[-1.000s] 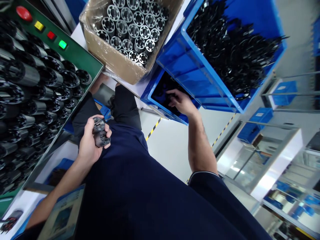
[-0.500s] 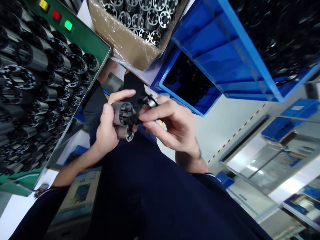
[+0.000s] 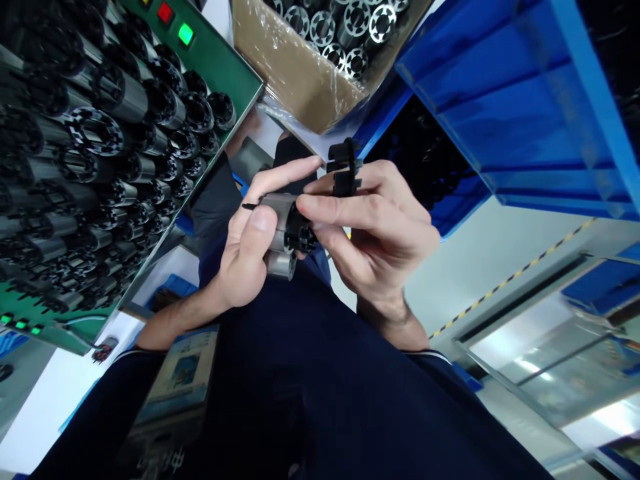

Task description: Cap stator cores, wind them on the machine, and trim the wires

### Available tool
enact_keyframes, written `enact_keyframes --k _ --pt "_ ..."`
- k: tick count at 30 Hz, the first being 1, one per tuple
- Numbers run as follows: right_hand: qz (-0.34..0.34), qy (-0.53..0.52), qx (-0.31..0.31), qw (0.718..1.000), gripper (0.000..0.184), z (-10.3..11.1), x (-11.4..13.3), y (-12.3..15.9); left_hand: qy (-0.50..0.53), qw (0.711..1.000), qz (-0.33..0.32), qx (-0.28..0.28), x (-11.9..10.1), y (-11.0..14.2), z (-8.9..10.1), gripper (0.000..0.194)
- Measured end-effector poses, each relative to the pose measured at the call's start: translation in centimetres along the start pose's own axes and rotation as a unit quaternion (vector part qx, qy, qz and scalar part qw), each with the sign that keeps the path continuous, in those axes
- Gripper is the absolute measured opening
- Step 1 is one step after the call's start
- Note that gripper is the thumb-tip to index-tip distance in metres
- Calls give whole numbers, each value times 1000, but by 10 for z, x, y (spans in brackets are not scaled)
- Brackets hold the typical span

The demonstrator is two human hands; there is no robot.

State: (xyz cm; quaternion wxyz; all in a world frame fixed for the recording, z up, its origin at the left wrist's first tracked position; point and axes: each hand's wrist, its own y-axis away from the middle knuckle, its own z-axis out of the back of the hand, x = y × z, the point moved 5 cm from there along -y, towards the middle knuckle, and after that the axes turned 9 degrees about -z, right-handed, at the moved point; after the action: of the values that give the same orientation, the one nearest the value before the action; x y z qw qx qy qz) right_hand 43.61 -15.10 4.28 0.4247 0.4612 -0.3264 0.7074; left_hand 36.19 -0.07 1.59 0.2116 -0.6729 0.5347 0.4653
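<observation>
head: metal cylinder point(image 3: 278, 230) between both hands point(image 3: 244, 250) point(image 3: 375, 223)

On my feed I read the metal sleeve point(image 3: 277, 213) as dull silver, the plastic clip point(image 3: 344, 175) on it matte black. Stacked cylinders point(image 3: 120, 93) grey with black ends. Crate point(image 3: 500, 127) bright blue, cardboard box point(image 3: 295, 80) tan under clear film. Control panel point(image 3: 215, 60) green, red lamp point(image 3: 165, 12), green lamp point(image 3: 185, 33). Floor tape point(image 3: 510, 280) yellow-black diagonal stripes. Shirt point(image 3: 320, 400) dark navy.

Head camera faces down, close above left hand point(image 3: 243, 257), right hand point(image 3: 375, 230); seemingly tilted.
</observation>
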Motion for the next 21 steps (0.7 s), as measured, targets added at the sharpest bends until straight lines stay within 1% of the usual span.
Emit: enact_keyframes --k 1,3,7,9,11,13,15,18,19,21 --pt "-9 19 -15 1000 32 0 2 0 -5 1000 2 -5 -1 1 2 57" --pt "-25 42 -46 998 26 0 7 2 -4 1000 17 -23 -2 2 5 51" --pt "-50 39 -83 995 27 -7 8 6 23 993 89 -76 2 4 11 36" --pt "-44 50 -103 992 25 -11 5 8 42 988 109 -97 3 4 11 32" --pt "-24 64 -109 992 20 -13 2 8 54 986 122 -99 5 3 10 30" --pt "-14 69 -89 994 18 -16 -2 8 56 989 110 -82 7 1 8 33" --pt "-39 48 -66 996 23 -15 -8 9 61 994 73 -54 6 -4 6 33" --pt "-113 -35 -72 990 47 -9 -14 15 64 998 21 -20 2 -14 3 29" --pt "-123 -60 -76 988 53 -6 -13 17 57 998 15 -20 -1 -18 3 28" --pt "-106 -79 -60 989 57 -3 -7 20 23 999 11 -37 -7 -23 4 31"
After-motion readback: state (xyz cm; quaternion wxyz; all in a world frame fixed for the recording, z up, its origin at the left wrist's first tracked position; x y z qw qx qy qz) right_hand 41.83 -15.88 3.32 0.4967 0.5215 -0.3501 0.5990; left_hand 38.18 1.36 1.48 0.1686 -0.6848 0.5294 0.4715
